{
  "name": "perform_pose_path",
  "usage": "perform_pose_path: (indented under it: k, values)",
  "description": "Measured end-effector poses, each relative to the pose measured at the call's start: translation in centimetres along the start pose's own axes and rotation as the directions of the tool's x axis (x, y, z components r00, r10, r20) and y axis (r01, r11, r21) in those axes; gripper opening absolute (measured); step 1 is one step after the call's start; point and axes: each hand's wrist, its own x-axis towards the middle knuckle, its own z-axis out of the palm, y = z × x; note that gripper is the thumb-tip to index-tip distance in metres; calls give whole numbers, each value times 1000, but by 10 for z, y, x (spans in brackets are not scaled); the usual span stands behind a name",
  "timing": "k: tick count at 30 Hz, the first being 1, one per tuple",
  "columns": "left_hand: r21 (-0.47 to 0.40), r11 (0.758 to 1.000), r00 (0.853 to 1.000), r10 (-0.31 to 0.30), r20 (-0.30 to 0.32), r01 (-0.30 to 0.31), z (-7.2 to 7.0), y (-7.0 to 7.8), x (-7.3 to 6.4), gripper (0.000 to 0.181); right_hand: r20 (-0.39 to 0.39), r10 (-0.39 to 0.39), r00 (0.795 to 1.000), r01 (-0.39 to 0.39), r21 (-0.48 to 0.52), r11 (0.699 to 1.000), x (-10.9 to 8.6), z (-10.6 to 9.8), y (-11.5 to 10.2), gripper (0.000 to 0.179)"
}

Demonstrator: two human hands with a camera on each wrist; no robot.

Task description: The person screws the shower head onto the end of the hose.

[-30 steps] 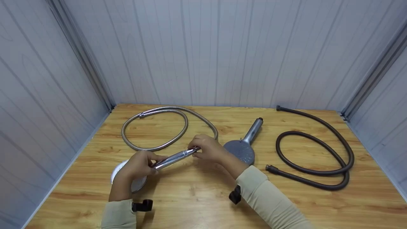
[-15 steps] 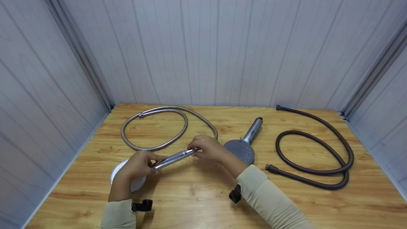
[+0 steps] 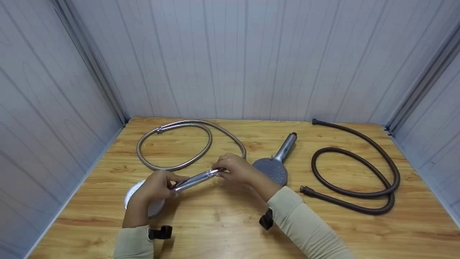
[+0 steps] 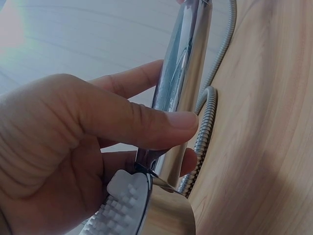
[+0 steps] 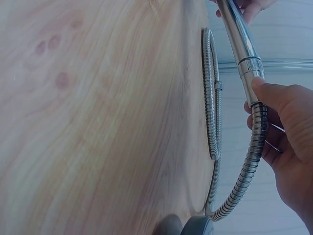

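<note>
My left hand (image 3: 153,187) grips the handle of a chrome shower head (image 3: 194,181), thumb across the handle in the left wrist view. Its round head with white nozzles (image 4: 122,203) lies partly hidden behind that hand in the head view. At the handle's far end, my right hand (image 3: 238,170) pinches the smooth metal connector (image 5: 253,90) of a silver shower hose (image 5: 244,177). Connector and handle meet in line in the right wrist view. From there the ribbed hose bends down toward the wooden table (image 3: 219,223), where the rest lies looped.
Just right of my right hand, a grey shower head (image 3: 271,171) lies on the table, handle pointing back. Farther right a black shower hose (image 3: 395,176) lies in a loose coil. Pale panel walls (image 3: 230,61) enclose the back and both sides.
My right hand's fingers shift very slightly at the connector. The left hand and the shower head stay in place.
</note>
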Motion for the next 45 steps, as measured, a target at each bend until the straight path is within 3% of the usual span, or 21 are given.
perform_pose_path:
  k: [13,20,23,30,45]
  values:
    - [1,1000,1000,-5,10,5,1,-1,1,57,42,51,998,-52,14,999,0,-2,-2,19]
    - [-13,1000,1000,-3,11,4,0,-1,2,57,49,101,994,-105,85,991,-1,-2,-3,25]
    - [-21,1000,1000,-7,9,7,1,-1,2,57,32,94,995,-97,106,990,-1,-1,-2,27]
    - [2,999,998,54,6,-54,3,-2,3,54,6,97,995,-97,111,989,-2,2,-1,25]
    - [-4,999,999,32,14,-32,3,0,3,56,-4,85,996,-84,104,991,-3,1,-1,22]
